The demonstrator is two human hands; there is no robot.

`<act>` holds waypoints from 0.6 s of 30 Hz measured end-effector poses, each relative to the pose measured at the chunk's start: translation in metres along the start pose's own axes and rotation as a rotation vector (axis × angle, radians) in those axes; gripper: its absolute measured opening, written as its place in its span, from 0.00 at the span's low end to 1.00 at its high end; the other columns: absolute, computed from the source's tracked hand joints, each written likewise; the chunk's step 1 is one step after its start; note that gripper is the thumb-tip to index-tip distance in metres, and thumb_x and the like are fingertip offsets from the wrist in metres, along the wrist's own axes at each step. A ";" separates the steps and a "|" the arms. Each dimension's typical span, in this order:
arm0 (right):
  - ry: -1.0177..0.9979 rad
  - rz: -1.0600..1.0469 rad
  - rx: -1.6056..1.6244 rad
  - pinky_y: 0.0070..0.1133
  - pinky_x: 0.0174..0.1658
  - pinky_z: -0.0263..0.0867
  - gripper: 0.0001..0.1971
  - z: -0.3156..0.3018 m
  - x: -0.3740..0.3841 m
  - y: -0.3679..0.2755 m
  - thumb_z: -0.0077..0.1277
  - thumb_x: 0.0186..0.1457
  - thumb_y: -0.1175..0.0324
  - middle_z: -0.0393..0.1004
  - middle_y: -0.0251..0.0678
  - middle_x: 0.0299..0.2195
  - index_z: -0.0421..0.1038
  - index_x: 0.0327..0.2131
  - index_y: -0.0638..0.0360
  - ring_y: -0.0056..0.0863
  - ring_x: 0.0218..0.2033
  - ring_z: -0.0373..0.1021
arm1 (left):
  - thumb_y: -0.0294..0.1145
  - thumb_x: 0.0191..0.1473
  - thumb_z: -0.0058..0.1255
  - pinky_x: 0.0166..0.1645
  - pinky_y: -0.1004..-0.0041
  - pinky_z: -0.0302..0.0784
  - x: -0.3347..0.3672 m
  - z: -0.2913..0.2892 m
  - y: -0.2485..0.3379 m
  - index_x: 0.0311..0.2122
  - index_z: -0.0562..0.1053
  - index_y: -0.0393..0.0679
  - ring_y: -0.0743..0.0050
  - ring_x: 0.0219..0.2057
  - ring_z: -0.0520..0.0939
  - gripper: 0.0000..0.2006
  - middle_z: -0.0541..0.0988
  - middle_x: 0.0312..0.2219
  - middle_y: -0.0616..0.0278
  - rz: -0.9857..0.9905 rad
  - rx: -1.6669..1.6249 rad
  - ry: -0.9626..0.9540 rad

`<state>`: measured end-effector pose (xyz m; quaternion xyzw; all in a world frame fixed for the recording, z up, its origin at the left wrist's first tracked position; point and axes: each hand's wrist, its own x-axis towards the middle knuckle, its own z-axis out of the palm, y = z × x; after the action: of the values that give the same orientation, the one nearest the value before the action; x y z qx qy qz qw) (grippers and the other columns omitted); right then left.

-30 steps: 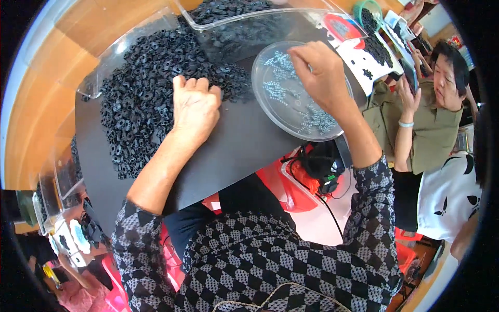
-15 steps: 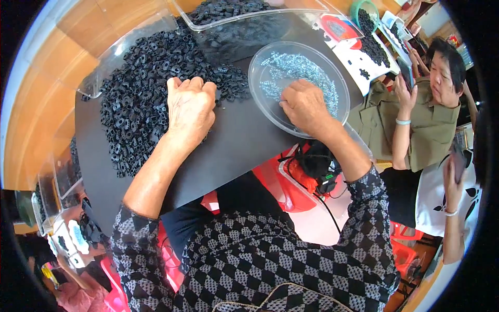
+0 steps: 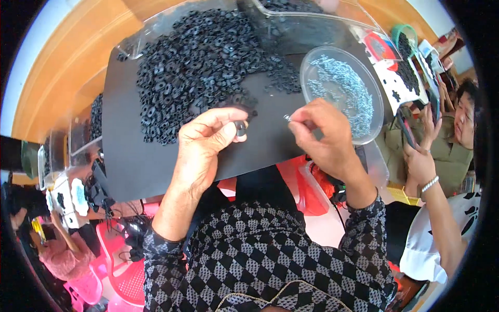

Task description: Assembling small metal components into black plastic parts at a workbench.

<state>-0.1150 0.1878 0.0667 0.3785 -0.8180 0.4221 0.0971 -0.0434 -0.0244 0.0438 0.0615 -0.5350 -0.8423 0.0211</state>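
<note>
My left hand (image 3: 205,136) pinches a small black plastic part (image 3: 240,128) between thumb and fingers, above the dark tabletop. Across a short gap, my right hand (image 3: 322,130) grips a tiny silvery spring-like piece (image 3: 287,118) at its fingertips. A big heap of black plastic parts (image 3: 192,67) spreads beyond my left hand. Just past my right hand lies a round clear plastic tray (image 3: 382,112), holding many small silvery pieces (image 3: 364,99) that look like springs.
Clear plastic bins (image 3: 332,23) stand along the table's far side. To the right, a white board (image 3: 387,67) bears a red dish (image 3: 379,46) and more black parts. People sit close on the right, hands raised with phones. A pink chair (image 3: 122,260) stands at lower left.
My left hand turned from a fist over the heap's edge to a pinch showing a black part. My right hand left the round tray with a small silvery piece. The whole view shifted.
</note>
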 end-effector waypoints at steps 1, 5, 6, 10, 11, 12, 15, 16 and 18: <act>-0.035 0.017 0.055 0.24 0.25 0.63 0.05 0.006 0.004 -0.007 0.54 0.42 0.79 0.67 0.37 0.21 0.68 0.25 0.62 0.32 0.23 0.66 | 0.25 0.51 0.53 0.38 0.80 0.72 -0.002 -0.002 -0.002 0.40 0.75 0.34 0.79 0.31 0.77 0.10 0.78 0.31 0.63 -0.017 -0.021 0.010; -0.144 0.173 0.337 0.18 0.23 0.61 0.04 0.029 0.010 -0.021 0.55 0.45 0.77 0.68 0.34 0.21 0.70 0.25 0.62 0.21 0.21 0.66 | 0.24 0.52 0.52 0.38 0.81 0.71 -0.010 -0.005 -0.006 0.40 0.74 0.35 0.79 0.30 0.76 0.10 0.78 0.32 0.63 -0.007 -0.063 0.057; -0.149 0.170 0.380 0.17 0.23 0.61 0.04 0.034 0.008 -0.023 0.55 0.45 0.77 0.69 0.33 0.22 0.69 0.26 0.63 0.19 0.20 0.65 | 0.24 0.52 0.52 0.38 0.81 0.71 -0.013 -0.005 -0.005 0.40 0.74 0.35 0.79 0.30 0.76 0.10 0.78 0.32 0.63 -0.005 -0.066 0.062; -0.192 0.196 0.392 0.17 0.24 0.61 0.05 0.049 0.007 -0.025 0.55 0.46 0.77 0.69 0.33 0.22 0.69 0.26 0.64 0.19 0.21 0.66 | 0.26 0.52 0.52 0.40 0.78 0.70 -0.019 -0.009 -0.007 0.43 0.72 0.34 0.77 0.33 0.76 0.14 0.78 0.34 0.57 0.032 -0.054 0.056; -0.199 0.207 0.390 0.17 0.24 0.62 0.05 0.051 0.006 -0.024 0.55 0.46 0.77 0.68 0.34 0.22 0.69 0.26 0.64 0.19 0.21 0.66 | 0.26 0.52 0.52 0.39 0.78 0.70 -0.019 -0.010 -0.009 0.44 0.72 0.33 0.76 0.33 0.76 0.14 0.78 0.34 0.56 0.032 -0.072 0.050; -0.206 0.219 0.389 0.17 0.24 0.62 0.05 0.052 0.006 -0.025 0.55 0.46 0.77 0.68 0.34 0.22 0.69 0.27 0.64 0.18 0.21 0.66 | 0.26 0.52 0.51 0.39 0.78 0.71 -0.020 -0.012 -0.010 0.44 0.72 0.33 0.76 0.32 0.76 0.14 0.78 0.34 0.56 0.031 -0.089 0.043; -0.253 0.288 0.401 0.15 0.29 0.62 0.02 0.053 0.005 -0.028 0.53 0.48 0.79 0.71 0.31 0.24 0.71 0.28 0.65 0.15 0.25 0.66 | 0.23 0.54 0.49 0.37 0.79 0.73 -0.022 -0.013 -0.011 0.42 0.73 0.34 0.76 0.31 0.78 0.11 0.78 0.32 0.56 0.007 -0.167 0.067; -0.256 0.288 0.401 0.15 0.29 0.62 0.02 0.054 0.004 -0.028 0.53 0.48 0.79 0.71 0.31 0.24 0.71 0.28 0.65 0.15 0.25 0.66 | 0.23 0.54 0.49 0.37 0.79 0.73 -0.021 -0.014 -0.010 0.42 0.73 0.34 0.76 0.31 0.78 0.11 0.78 0.32 0.56 0.007 -0.169 0.070; -0.191 0.208 0.419 0.17 0.24 0.62 0.04 0.057 0.004 -0.025 0.55 0.47 0.76 0.70 0.33 0.22 0.70 0.27 0.64 0.16 0.21 0.66 | 0.25 0.53 0.50 0.36 0.79 0.73 -0.021 -0.016 -0.009 0.43 0.73 0.33 0.75 0.31 0.79 0.12 0.78 0.33 0.55 -0.047 -0.257 0.070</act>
<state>-0.0908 0.1332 0.0489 0.3421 -0.7528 0.5524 -0.1050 -0.0202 -0.0329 0.0301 0.1001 -0.4199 -0.9016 0.0278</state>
